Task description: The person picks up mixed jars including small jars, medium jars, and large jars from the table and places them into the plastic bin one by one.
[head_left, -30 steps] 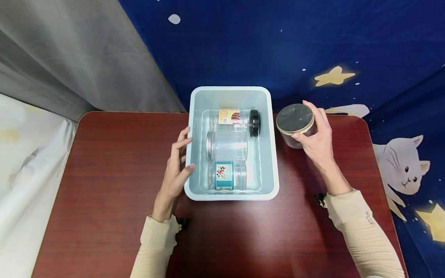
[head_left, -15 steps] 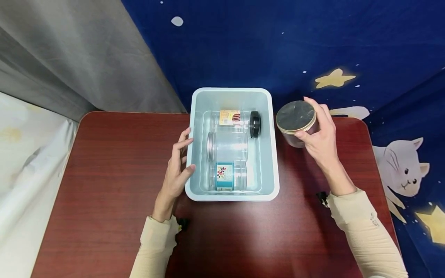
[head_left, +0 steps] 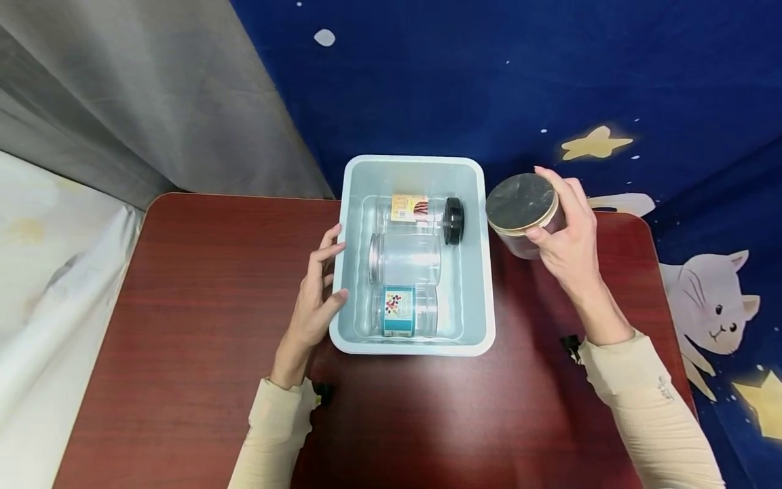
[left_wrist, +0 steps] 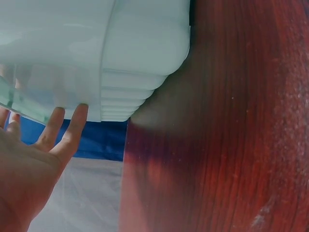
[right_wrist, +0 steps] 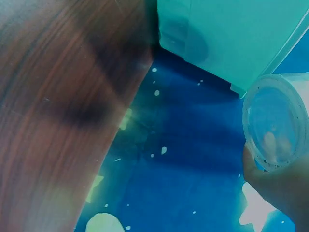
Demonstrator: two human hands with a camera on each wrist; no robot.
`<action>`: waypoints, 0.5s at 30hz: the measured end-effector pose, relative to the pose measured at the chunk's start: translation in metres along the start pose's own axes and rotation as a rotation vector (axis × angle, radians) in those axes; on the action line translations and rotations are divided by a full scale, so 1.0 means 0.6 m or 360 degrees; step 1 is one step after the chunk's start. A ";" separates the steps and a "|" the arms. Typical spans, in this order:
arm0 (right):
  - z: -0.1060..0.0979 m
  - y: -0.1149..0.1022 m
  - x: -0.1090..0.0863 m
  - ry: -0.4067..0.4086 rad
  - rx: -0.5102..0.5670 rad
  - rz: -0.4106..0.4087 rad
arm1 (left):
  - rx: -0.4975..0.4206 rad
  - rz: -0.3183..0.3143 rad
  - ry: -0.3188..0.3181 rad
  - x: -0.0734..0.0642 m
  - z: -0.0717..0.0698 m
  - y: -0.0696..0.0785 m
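My right hand (head_left: 570,234) grips a wide clear jar (head_left: 527,210) with a dark, gold-edged lid, just right of the pale blue plastic bin (head_left: 491,299). The jar is held above the table, slightly tilted; its clear round base (right_wrist: 273,125) shows in the right wrist view. My left hand (head_left: 313,299) touches the bin's left side, fingers mostly straight against the outer wall and thumb at the rim. Three jars lie sideways inside: one with a black lid (head_left: 453,221) at the back, one with a silvery lid (head_left: 375,258) in the middle, one with a teal label (head_left: 400,312) in front.
The bin stands on a reddish-brown wooden table (head_left: 214,305), near its back edge. Behind hangs a blue curtain (head_left: 427,81) with stars and a white cat; a grey curtain (head_left: 134,88) is at the left.
My right hand has raised the dark-lidded jar slightly, and it looks a little more tilted. My left hand stays at the bin's side. The whole head view has shifted slightly.
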State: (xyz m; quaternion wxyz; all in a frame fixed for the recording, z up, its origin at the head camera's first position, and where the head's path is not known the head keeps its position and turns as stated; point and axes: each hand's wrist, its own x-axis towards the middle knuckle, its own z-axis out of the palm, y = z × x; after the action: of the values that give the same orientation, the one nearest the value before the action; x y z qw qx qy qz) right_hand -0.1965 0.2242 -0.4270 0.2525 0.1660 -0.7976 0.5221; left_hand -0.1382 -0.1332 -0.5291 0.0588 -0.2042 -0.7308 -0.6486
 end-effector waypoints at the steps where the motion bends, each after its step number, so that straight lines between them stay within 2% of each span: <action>1: 0.000 -0.001 0.002 -0.0005 0.0002 -0.0005 | 0.0002 0.0001 0.0002 0.000 0.001 -0.001; 15: 0.005 -0.015 0.012 -0.0048 -0.0097 -0.0054 | -0.0006 0.0010 0.0016 0.000 0.003 0.002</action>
State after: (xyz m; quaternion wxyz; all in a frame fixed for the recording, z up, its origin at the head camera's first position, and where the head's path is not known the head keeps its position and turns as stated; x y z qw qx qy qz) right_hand -0.1984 0.2176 -0.4168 0.2542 0.1795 -0.8139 0.4906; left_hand -0.1376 -0.1310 -0.5282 0.0639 -0.2034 -0.7287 -0.6508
